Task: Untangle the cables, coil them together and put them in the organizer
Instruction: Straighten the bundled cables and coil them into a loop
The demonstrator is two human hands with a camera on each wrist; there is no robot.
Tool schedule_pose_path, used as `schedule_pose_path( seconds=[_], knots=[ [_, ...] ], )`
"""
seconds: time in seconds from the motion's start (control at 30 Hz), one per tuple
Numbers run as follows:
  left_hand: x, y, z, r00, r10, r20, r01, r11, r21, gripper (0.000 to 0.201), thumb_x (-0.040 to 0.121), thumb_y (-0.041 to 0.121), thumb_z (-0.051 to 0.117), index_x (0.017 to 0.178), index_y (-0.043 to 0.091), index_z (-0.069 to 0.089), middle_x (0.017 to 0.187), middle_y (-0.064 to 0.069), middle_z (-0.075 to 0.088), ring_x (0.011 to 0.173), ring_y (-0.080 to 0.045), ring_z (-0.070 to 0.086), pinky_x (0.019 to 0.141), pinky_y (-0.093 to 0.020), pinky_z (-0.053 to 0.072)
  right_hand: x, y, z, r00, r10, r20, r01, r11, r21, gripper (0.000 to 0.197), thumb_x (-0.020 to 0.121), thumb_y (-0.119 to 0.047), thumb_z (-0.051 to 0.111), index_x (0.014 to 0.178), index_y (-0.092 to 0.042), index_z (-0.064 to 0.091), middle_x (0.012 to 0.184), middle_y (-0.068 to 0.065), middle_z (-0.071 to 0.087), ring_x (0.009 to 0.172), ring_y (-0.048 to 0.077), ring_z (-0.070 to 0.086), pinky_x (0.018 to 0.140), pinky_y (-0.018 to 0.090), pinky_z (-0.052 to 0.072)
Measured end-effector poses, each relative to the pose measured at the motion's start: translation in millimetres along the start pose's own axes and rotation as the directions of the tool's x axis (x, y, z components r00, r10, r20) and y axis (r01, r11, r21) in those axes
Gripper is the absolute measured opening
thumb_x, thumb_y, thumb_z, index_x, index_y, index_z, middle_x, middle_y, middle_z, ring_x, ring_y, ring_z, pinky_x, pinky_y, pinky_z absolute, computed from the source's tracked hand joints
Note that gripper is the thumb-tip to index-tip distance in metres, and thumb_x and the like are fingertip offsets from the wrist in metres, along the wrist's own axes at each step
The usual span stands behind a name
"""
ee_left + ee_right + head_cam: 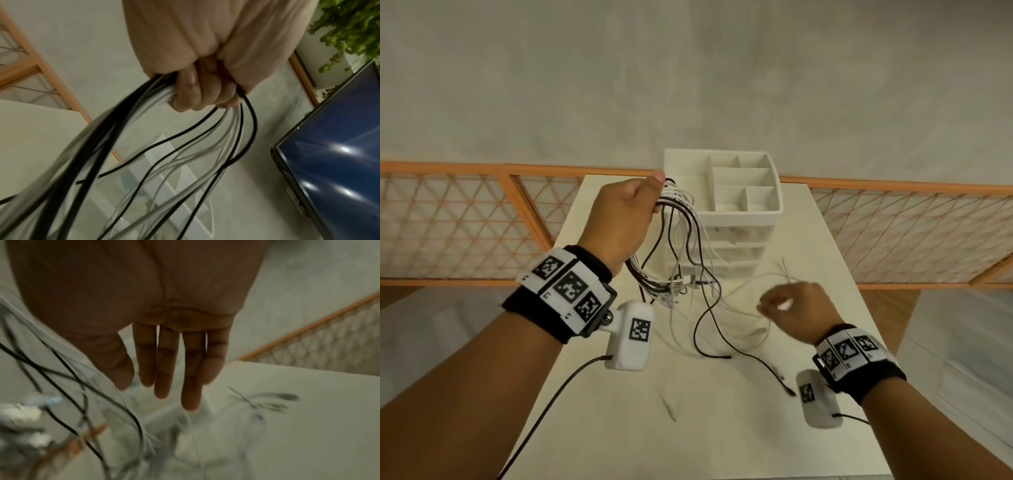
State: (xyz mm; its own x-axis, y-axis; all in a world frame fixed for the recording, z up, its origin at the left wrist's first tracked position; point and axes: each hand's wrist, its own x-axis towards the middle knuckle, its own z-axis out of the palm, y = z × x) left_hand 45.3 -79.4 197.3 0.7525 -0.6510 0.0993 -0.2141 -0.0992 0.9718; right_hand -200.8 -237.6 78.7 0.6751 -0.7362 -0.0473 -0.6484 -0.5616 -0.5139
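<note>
My left hand (625,219) is raised over the table and grips a looped bundle of black and white cables (681,240). In the left wrist view its fingers (201,92) curl round the cable bundle (127,129). Loose ends hang from the loops to the table, a black one (707,329) and a white one (762,334). The white organizer (739,214), with open top compartments and drawers below, stands just behind the bundle. My right hand (794,308) hovers to the right of the hanging strands; its fingers (176,366) are straight and hold nothing.
The small white table (722,435) carries a short thin strip (668,407) near the front and another thin wire (786,270) at the right. An orange lattice fence (465,222) runs behind. A dark screen (339,146) and a green plant (349,24) show in the left wrist view.
</note>
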Motion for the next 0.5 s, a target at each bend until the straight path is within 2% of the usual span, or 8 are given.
schedule_pose_path(
  seconds=[0.07,0.13,0.2,0.23,0.3,0.37,0.43,0.5],
  knots=[
    [-5.9,3.4,5.1,0.997,0.042,0.070,-0.045,0.998,0.052,0.052,0.098,0.047,0.054,0.054,0.019,0.054,0.050,0.008,0.042,0.043,-0.009,0.030,0.049,-0.027,0.025,3.8,-35.2,-24.0,0.956,-0.119,-0.269,0.145,0.986,0.080,0.009,0.086,-0.039,0.074,0.089,-0.031,0.077,0.085,-0.020,0.072,0.074,0.003,0.067,0.077,0.029,0.058],
    [-15.1,8.0,11.5,0.978,0.081,0.190,-0.103,0.989,0.105,0.054,0.098,0.046,0.053,0.064,0.003,0.051,0.049,0.004,0.037,0.042,-0.010,0.028,0.048,-0.025,0.026,8.4,-72.7,-47.3,0.889,-0.250,-0.385,0.349,0.913,0.212,0.022,0.087,-0.031,0.075,0.108,-0.027,0.072,0.104,-0.015,0.071,0.084,0.000,0.066,0.077,0.019,0.055],
    [-23.7,12.4,17.0,0.949,0.104,0.297,-0.145,0.982,0.120,0.053,0.099,0.044,0.053,0.066,0.002,0.052,0.045,0.009,0.035,0.041,-0.010,0.027,0.048,-0.025,0.026,13.5,-102.7,-57.5,0.880,-0.347,-0.325,0.451,0.825,0.341,0.031,0.085,-0.020,0.077,0.115,-0.023,0.069,0.111,-0.010,0.070,0.094,0.004,0.067,0.081,0.019,0.054],
    [-25.9,13.7,18.4,0.940,0.109,0.322,-0.152,0.982,0.111,0.051,0.099,0.043,0.052,0.067,0.003,0.054,0.043,0.012,0.034,0.040,-0.009,0.026,0.047,-0.024,0.025,14.5,-113.8,-57.2,0.886,-0.370,-0.279,0.458,0.795,0.398,0.026,0.085,-0.014,0.076,0.109,-0.020,0.069,0.103,-0.005,0.072,0.089,0.010,0.068,0.079,0.025,0.056],
    [-26.1,14.7,17.8,0.943,0.105,0.315,-0.141,0.986,0.091,0.052,0.099,0.042,0.053,0.070,0.000,0.057,0.041,0.012,0.033,0.037,-0.008,0.026,0.044,-0.022,0.024,16.1,-126.0,-49.9,0.892,-0.375,-0.253,0.451,0.768,0.455,0.014,0.084,-0.008,0.072,0.096,-0.016,0.069,0.082,0.000,0.071,0.069,0.019,0.066,0.064,0.035,0.055],
    [-24.6,14.3,15.0,0.959,0.101,0.265,-0.126,0.989,0.080,0.053,0.099,0.042,0.053,0.073,-0.004,0.059,0.040,0.012,0.034,0.036,-0.006,0.027,0.043,-0.022,0.024,16.9,-129.1,-41.6,0.893,-0.339,-0.295,0.446,0.750,0.489,0.011,0.085,-0.010,0.072,0.093,-0.016,0.067,0.079,-0.002,0.068,0.058,0.016,0.057,0.057,0.027,0.047],
    [-24.7,13.9,12.9,0.972,0.094,0.215,-0.116,0.989,0.088,0.053,0.100,0.039,0.053,0.073,-0.006,0.059,0.037,0.013,0.038,0.033,-0.004,0.030,0.044,-0.023,0.025,17.7,-128.8,-34.9,0.866,-0.331,-0.374,0.483,0.744,0.461,0.012,0.084,-0.010,0.073,0.091,-0.016,0.065,0.084,-0.002,0.066,0.056,0.013,0.054,0.055,0.021,0.045],
    [-23.9,12.6,11.6,0.981,0.089,0.172,-0.107,0.990,0.096,0.051,0.100,0.040,0.054,0.068,0.000,0.059,0.037,0.014,0.041,0.033,-0.004,0.030,0.047,-0.026,0.024,19.2,-127.3,-30.9,0.847,-0.365,-0.388,0.508,0.772,0.383,0.011,0.081,-0.007,0.072,0.085,-0.016,0.066,0.083,-0.001,0.065,0.056,0.009,0.051,0.055,0.021,0.044]
  ],
)
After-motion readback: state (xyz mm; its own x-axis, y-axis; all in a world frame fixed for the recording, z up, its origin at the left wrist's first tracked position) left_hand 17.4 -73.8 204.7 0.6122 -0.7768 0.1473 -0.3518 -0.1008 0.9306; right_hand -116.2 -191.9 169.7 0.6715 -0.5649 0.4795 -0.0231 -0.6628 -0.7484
